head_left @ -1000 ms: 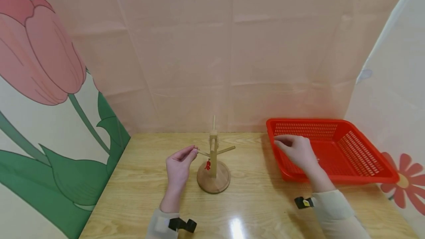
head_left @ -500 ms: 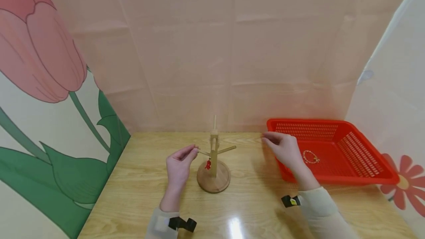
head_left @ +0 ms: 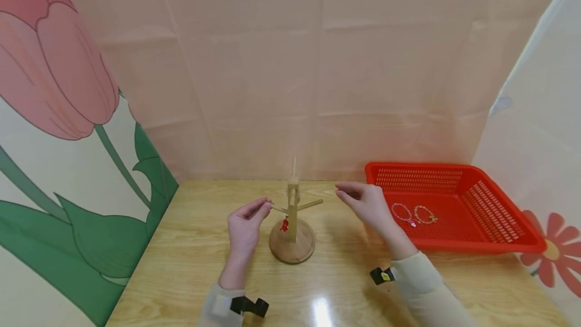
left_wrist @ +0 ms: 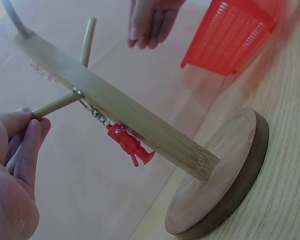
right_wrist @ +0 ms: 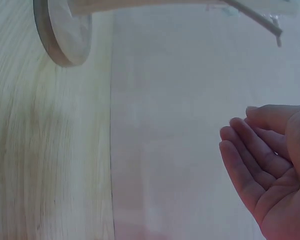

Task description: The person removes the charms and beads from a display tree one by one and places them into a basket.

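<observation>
A wooden stand (head_left: 292, 226) with several pegs rises from a round base. My left hand (head_left: 245, 226) pinches the tip of its left peg (left_wrist: 57, 105) between thumb and fingers. From that peg, close to the post, a red figure keychain (left_wrist: 127, 142) hangs by a metal ring and short chain. Something with clear beads (left_wrist: 42, 72) shows partly behind the upper post. My right hand (head_left: 367, 206) is in the air between stand and basket, its fingers loosely bent; nothing is visible in it in the right wrist view (right_wrist: 270, 165).
A red plastic basket (head_left: 422, 165) stands at the right on the wooden table (head_left: 190, 261). Inside lie two beaded bracelets, one with a pink and white charm (head_left: 412, 224), the other with a golden charm (head_left: 432, 219). A pinkish sheet (head_left: 254, 74) covers the wall behind.
My right hand has moved left from over the basket toward the stand, uncovering the two bracelets. The left hand has kept its pinch on the peg.
</observation>
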`<act>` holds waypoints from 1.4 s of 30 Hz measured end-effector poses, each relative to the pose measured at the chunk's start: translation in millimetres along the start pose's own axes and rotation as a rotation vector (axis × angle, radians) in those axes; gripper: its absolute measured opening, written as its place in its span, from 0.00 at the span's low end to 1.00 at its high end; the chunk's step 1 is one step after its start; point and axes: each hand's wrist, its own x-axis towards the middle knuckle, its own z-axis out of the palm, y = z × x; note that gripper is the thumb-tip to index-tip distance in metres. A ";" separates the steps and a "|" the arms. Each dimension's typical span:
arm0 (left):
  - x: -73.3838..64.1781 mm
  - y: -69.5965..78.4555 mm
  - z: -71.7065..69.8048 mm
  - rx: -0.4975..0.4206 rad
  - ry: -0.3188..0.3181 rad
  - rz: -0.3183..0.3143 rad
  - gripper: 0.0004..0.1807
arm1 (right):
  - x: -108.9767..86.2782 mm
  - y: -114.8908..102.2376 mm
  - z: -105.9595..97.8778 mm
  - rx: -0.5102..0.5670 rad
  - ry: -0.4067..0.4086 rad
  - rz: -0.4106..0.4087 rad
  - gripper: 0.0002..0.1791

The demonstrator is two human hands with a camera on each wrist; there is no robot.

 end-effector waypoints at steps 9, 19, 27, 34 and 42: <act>-0.5 -0.3 0.4 -0.010 0.001 -0.002 0.12 | 2.9 -13.2 9.9 0.043 -0.016 -0.040 0.12; -1.0 0.9 0.7 -0.004 0.006 -0.013 0.12 | 9.8 -35.0 16.6 0.102 -0.056 -0.059 0.12; -0.9 -0.1 0.6 -0.009 0.006 -0.017 0.11 | 14.4 -48.7 20.1 0.164 -0.080 -0.083 0.11; -0.8 -1.3 0.4 -0.006 0.006 -0.005 0.12 | 16.6 -60.0 24.1 0.222 -0.112 -0.109 0.11; -0.9 -1.2 1.3 -0.015 0.009 -0.008 0.12 | 17.6 -69.6 28.7 0.267 -0.123 -0.127 0.11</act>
